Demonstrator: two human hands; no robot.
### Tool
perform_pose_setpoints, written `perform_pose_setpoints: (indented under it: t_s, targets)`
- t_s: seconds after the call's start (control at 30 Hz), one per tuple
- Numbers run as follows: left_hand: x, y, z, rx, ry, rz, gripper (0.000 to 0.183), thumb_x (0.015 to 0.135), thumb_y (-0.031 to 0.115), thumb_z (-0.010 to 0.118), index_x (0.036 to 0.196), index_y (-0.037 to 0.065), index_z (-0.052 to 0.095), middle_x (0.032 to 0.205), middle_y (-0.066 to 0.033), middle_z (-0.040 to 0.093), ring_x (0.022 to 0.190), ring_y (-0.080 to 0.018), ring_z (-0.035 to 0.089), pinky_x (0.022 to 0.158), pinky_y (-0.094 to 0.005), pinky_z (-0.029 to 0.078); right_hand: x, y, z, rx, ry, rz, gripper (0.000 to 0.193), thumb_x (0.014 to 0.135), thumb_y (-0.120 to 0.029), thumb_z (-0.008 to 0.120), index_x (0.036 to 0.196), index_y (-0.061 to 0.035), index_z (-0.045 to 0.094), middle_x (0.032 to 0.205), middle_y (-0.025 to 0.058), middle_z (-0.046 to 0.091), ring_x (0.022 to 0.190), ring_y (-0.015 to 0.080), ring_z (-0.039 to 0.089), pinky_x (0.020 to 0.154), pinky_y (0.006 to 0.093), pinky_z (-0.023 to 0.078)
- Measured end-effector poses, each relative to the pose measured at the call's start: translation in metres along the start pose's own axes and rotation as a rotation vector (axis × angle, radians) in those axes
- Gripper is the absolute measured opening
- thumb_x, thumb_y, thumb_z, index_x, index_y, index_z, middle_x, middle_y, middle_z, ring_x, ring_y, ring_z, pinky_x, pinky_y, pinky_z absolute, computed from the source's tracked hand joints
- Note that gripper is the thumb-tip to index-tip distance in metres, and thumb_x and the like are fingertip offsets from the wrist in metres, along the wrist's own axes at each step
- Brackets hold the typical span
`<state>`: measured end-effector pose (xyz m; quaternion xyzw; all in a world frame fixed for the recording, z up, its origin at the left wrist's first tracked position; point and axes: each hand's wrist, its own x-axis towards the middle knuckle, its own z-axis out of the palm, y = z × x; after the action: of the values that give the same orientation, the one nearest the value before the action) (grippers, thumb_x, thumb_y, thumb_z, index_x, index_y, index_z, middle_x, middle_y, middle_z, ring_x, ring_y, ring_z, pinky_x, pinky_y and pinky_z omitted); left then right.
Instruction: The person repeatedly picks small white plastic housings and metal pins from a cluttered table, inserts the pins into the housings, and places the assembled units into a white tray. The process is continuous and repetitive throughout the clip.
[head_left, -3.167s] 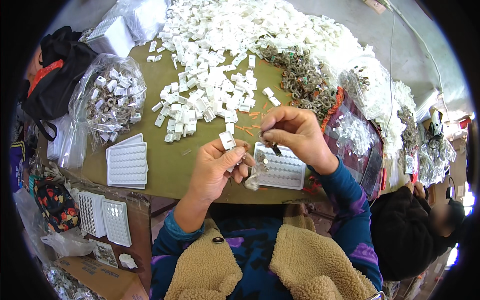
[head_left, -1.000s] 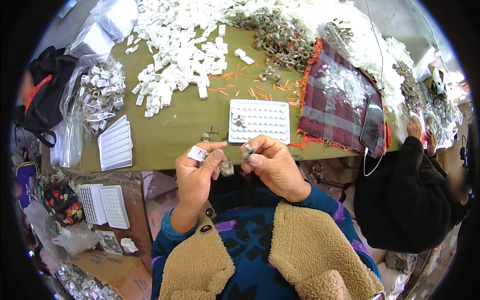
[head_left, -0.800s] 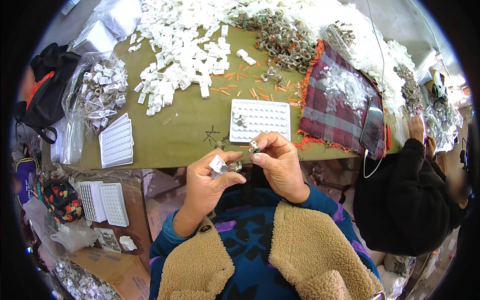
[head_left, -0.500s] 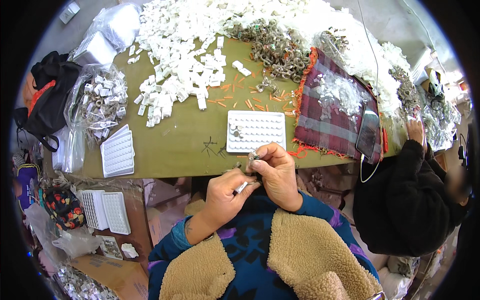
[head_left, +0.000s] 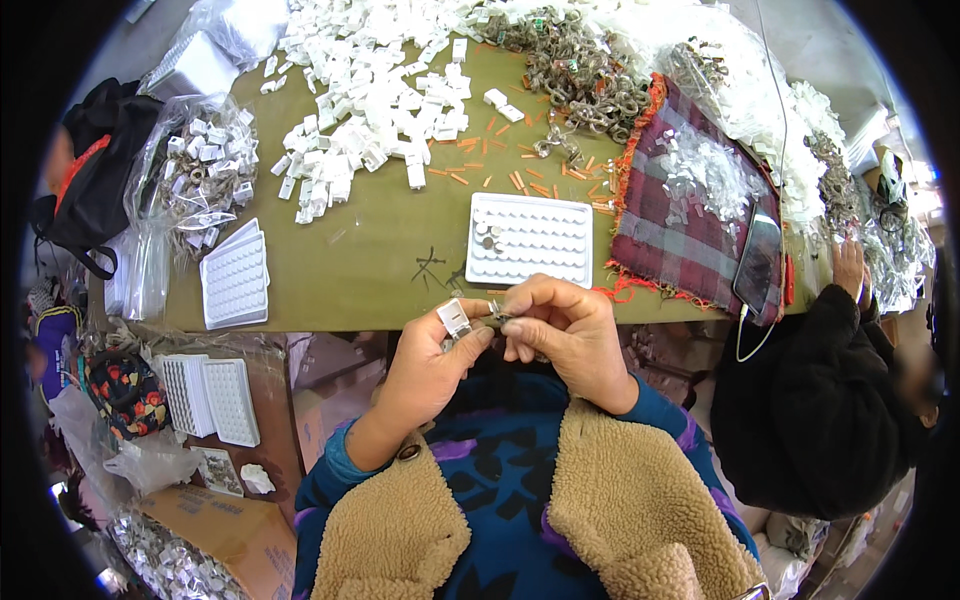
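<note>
Between the thumb and fingers of my left hand [head_left: 418, 362] is a small white plastic case [head_left: 453, 318], held up in front of the table edge. My right hand [head_left: 575, 340] pinches a small metal piece [head_left: 497, 311] close beside the case; its exact kind is too small to tell. Just beyond my hands lies a white moulded tray [head_left: 540, 278] with rows of round bumps and a few small button-like discs [head_left: 490, 236] at its left side.
White plastic cases [head_left: 330, 160] are heaped at the back, beside tangled metal rings [head_left: 575, 75] and scattered orange strips [head_left: 520, 182]. A plaid cloth [head_left: 645, 235] bears clear plastic bits and a phone [head_left: 757, 262]. More trays [head_left: 236, 285] lie left. A person in black [head_left: 815, 400] sits right.
My left hand has turned and risen, bringing the white case upright into view. My hands have drawn slightly apart. The whole view has shifted a little.
</note>
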<state>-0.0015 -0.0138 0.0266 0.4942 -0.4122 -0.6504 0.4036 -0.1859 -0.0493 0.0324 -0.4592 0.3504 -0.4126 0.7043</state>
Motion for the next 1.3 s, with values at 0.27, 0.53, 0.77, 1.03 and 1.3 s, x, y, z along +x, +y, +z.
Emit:
perform_pose_setpoints:
  t_s: [0.27,0.53,0.77,1.03,1.3]
  targets:
    - [-0.001,-0.006,0.003,0.454,-0.02,0.181,0.018,0.096,0.012,0.064,0.109,0.0,0.063,0.087,0.0014,0.065,0.08,-0.0056,0.057,0.072,-0.0226,0.048,0.011,-0.006,0.015,0.046,-0.11,0.083,0.009,0.095,0.001,0.06,0.104,0.0021,0.059,0.078,0.0043,0.062,0.061,0.0051,0.056,0.049,0.0184,0.044]
    - [-0.006,0.007,-0.002,0.103,-0.049,0.13,0.026,0.094,0.009,0.066,0.117,-0.001,0.065,0.095,-0.0028,0.06,0.078,-0.0085,0.059,0.068,-0.0225,0.049,0.008,-0.011,0.0,0.047,-0.017,0.096,0.008,0.096,-0.001,0.059,0.104,0.0022,0.057,0.073,0.0047,0.061,0.055,0.0053,0.05,0.046,0.0187,0.037]
    - [0.0,-0.01,-0.01,-0.16,-0.09,0.022,0.013,0.094,0.006,0.064,0.105,-0.002,0.066,0.095,-0.0084,0.069,0.073,-0.0107,0.062,0.063,-0.023,0.05,0.008,-0.001,-0.002,0.385,-0.028,0.045,0.009,0.095,0.0,0.061,0.104,0.0003,0.058,0.09,0.0086,0.062,0.066,0.0104,0.058,0.05,0.0217,0.044]
    - [-0.003,-0.01,-0.007,-0.366,0.091,0.425,0.02,0.093,0.009,0.067,0.108,-0.003,0.062,0.116,-0.0221,0.066,0.076,-0.0148,0.065,0.057,-0.0234,0.052,0.002,0.008,0.004,0.109,-0.026,0.034,0.008,0.095,-0.004,0.064,0.102,-0.0012,0.063,0.078,0.0006,0.063,0.068,0.0064,0.061,0.059,0.0204,0.05]
    - [0.005,-0.02,-0.014,-0.698,-0.011,0.094,0.034,0.097,0.023,0.063,0.12,-0.001,0.06,0.109,-0.0154,0.067,0.08,-0.0146,0.061,0.054,-0.022,0.049,0.002,0.011,0.008,-0.321,0.018,-0.192,0.008,0.095,0.0,0.062,0.102,0.001,0.063,0.075,0.0021,0.062,0.067,0.0073,0.061,0.057,0.0203,0.049]
